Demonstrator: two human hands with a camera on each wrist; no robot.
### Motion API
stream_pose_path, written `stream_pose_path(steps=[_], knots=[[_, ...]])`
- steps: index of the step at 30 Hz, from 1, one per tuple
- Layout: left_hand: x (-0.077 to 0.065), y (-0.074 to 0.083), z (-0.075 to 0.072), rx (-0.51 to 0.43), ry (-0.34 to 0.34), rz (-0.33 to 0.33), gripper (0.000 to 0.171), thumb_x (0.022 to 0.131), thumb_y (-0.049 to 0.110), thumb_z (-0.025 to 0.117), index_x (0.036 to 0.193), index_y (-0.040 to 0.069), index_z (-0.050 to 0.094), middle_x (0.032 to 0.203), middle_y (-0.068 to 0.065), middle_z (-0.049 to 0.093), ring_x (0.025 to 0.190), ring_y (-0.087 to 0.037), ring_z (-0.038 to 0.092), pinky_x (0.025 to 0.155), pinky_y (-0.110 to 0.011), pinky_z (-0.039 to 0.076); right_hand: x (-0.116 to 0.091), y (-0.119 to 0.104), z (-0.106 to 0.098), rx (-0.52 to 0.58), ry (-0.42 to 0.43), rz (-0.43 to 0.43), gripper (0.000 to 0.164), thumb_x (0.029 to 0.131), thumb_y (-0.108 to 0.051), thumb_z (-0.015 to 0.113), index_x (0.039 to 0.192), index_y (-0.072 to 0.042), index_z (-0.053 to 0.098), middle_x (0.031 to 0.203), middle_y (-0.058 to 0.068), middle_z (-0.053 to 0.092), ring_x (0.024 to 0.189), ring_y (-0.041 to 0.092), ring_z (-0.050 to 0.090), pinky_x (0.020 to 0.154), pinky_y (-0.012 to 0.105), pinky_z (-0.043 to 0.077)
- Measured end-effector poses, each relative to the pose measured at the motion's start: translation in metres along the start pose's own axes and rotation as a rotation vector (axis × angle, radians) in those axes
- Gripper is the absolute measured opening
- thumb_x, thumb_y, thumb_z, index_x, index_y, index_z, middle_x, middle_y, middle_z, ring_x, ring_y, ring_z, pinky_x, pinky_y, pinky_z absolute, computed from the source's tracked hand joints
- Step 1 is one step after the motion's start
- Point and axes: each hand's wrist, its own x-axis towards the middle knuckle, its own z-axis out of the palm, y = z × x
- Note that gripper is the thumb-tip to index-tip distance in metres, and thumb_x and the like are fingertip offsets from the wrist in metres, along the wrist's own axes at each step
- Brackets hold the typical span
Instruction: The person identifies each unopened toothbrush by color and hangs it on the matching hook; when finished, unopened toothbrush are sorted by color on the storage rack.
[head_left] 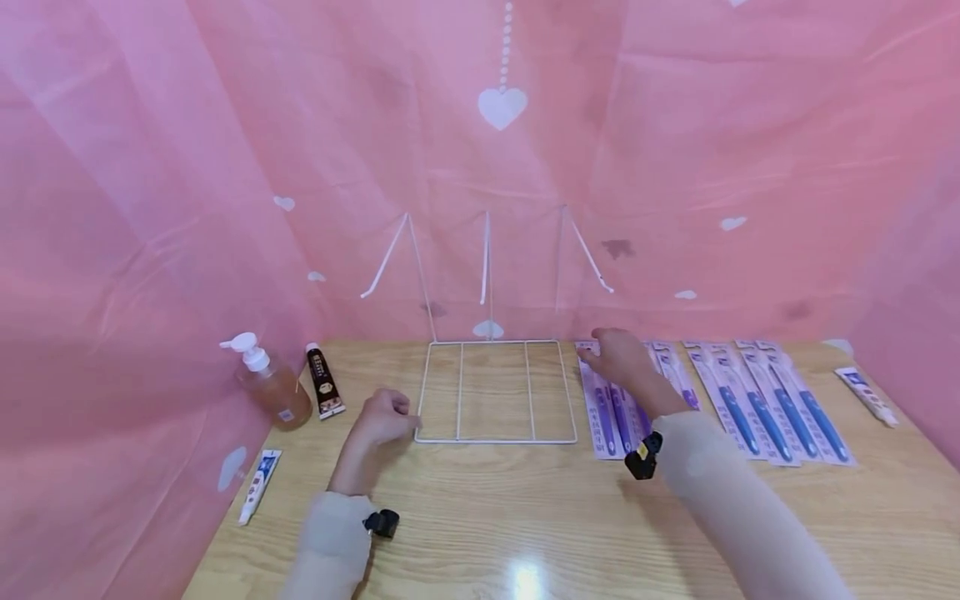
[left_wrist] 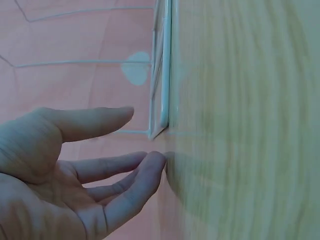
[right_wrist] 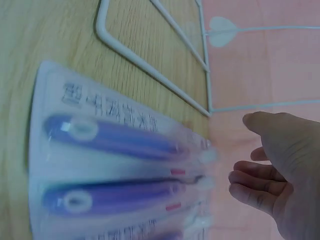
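Observation:
A white wire rack [head_left: 497, 442] stands on the table against the pink cloth, its flat base on the wood and three bent prongs rising at the back. My left hand [head_left: 386, 419] is beside the rack's front left corner; in the left wrist view its thumb [left_wrist: 97, 122] and fingers are apart with nothing between them. Above the packaged purple toothbrushes [head_left: 606, 412], right of the rack, hovers my right hand [head_left: 624, 360]. In the right wrist view that hand [right_wrist: 285, 160] holds nothing and its fingers are loosely bent.
Packaged blue toothbrushes [head_left: 780, 408] lie further right, then a small white toothpaste tube [head_left: 866, 396]. On the left are a pump bottle [head_left: 277, 396], a black toothpaste tube [head_left: 324, 382] and another white tube [head_left: 259, 487]. Pink cloth [head_left: 495, 167] hangs behind and at both sides.

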Motion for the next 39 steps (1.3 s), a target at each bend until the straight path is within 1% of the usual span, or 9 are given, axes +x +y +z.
stream_pose_path(steps=[1, 3, 5, 8, 14, 20, 27, 34, 39], knots=[[0.000, 0.000, 0.000, 0.001, -0.004, 0.003, 0.032, 0.074, 0.004, 0.076, 0.093, -0.015, 0.060, 0.077, -0.006, 0.055, 0.072, -0.018, 0.052, 0.067, -0.031, 0.047, 0.002, -0.001, 0.002, 0.000, -0.009, 0.005, 0.045, 0.094, -0.028, 0.062, 0.115, 0.012, 0.062, 0.104, 0.028, 0.067, 0.095, 0.045, 0.063, 0.087, 0.056, 0.049], [0.000, 0.001, 0.001, 0.005, 0.000, -0.002, 0.036, 0.071, 0.002, 0.079, 0.101, -0.012, 0.065, 0.086, -0.008, 0.063, 0.082, -0.021, 0.060, 0.077, -0.035, 0.052, 0.007, -0.002, 0.005, -0.009, -0.022, 0.014, 0.038, 0.093, -0.028, 0.062, 0.103, 0.009, 0.065, 0.092, 0.024, 0.067, 0.083, 0.041, 0.063, 0.079, 0.055, 0.050], [0.000, 0.001, 0.002, 0.002, -0.007, -0.007, 0.040, 0.068, -0.001, 0.080, 0.104, -0.010, 0.067, 0.090, -0.011, 0.066, 0.086, -0.025, 0.063, 0.083, -0.038, 0.053, 0.010, -0.003, 0.008, -0.015, -0.034, 0.031, 0.032, 0.091, -0.027, 0.062, 0.091, 0.005, 0.064, 0.082, 0.019, 0.065, 0.073, 0.037, 0.059, 0.072, 0.053, 0.050], [0.000, -0.001, 0.004, 0.005, -0.020, -0.013, 0.037, 0.065, -0.005, 0.081, 0.100, -0.007, 0.068, 0.088, -0.011, 0.066, 0.083, -0.025, 0.063, 0.081, -0.039, 0.053, 0.014, -0.004, 0.013, -0.030, -0.045, 0.066, 0.028, 0.090, -0.025, 0.062, 0.081, 0.001, 0.060, 0.074, 0.015, 0.060, 0.066, 0.033, 0.055, 0.064, 0.051, 0.049], [0.001, -0.005, 0.006, -0.003, -0.010, -0.001, 0.031, 0.065, -0.006, 0.082, 0.093, -0.003, 0.069, 0.081, -0.007, 0.066, 0.077, -0.021, 0.063, 0.076, -0.034, 0.053, 0.017, -0.004, 0.016, -0.028, -0.075, 0.109, 0.020, 0.087, -0.016, 0.064, 0.082, 0.001, 0.058, 0.072, 0.013, 0.058, 0.063, 0.029, 0.054, 0.059, 0.045, 0.048], [0.003, -0.003, 0.010, -0.001, 0.001, 0.015, 0.028, 0.066, -0.006, 0.081, 0.091, -0.003, 0.068, 0.079, -0.007, 0.066, 0.075, -0.019, 0.063, 0.073, -0.033, 0.053, 0.018, -0.003, 0.019, -0.040, -0.087, 0.152, 0.016, 0.086, -0.013, 0.064, 0.083, 0.003, 0.059, 0.074, 0.016, 0.059, 0.064, 0.031, 0.055, 0.058, 0.045, 0.049], [0.004, -0.004, 0.011, -0.001, 0.005, -0.002, 0.029, 0.065, -0.008, 0.080, 0.090, -0.003, 0.068, 0.080, -0.007, 0.066, 0.075, -0.020, 0.062, 0.072, -0.033, 0.053, 0.017, 0.000, 0.027, -0.032, -0.078, 0.176, 0.012, 0.082, -0.009, 0.063, 0.083, 0.003, 0.059, 0.074, 0.017, 0.059, 0.064, 0.031, 0.055, 0.054, 0.043, 0.048], [0.004, -0.005, 0.011, -0.012, -0.003, -0.015, 0.029, 0.065, -0.008, 0.080, 0.091, -0.002, 0.069, 0.080, -0.007, 0.066, 0.076, -0.021, 0.062, 0.073, -0.033, 0.053, 0.018, -0.005, 0.022, -0.018, -0.115, 0.227, 0.018, 0.081, -0.012, 0.067, 0.085, 0.002, 0.058, 0.076, 0.017, 0.058, 0.066, 0.030, 0.056, 0.054, 0.041, 0.049], [0.005, -0.006, 0.009, -0.008, 0.006, -0.013, 0.029, 0.064, -0.008, 0.080, 0.090, -0.002, 0.069, 0.080, -0.007, 0.066, 0.075, -0.020, 0.062, 0.073, -0.033, 0.053, 0.018, -0.008, 0.018, 0.006, -0.105, 0.208, 0.019, 0.080, -0.012, 0.068, 0.085, 0.003, 0.057, 0.077, 0.017, 0.058, 0.067, 0.030, 0.056, 0.059, 0.042, 0.050]])
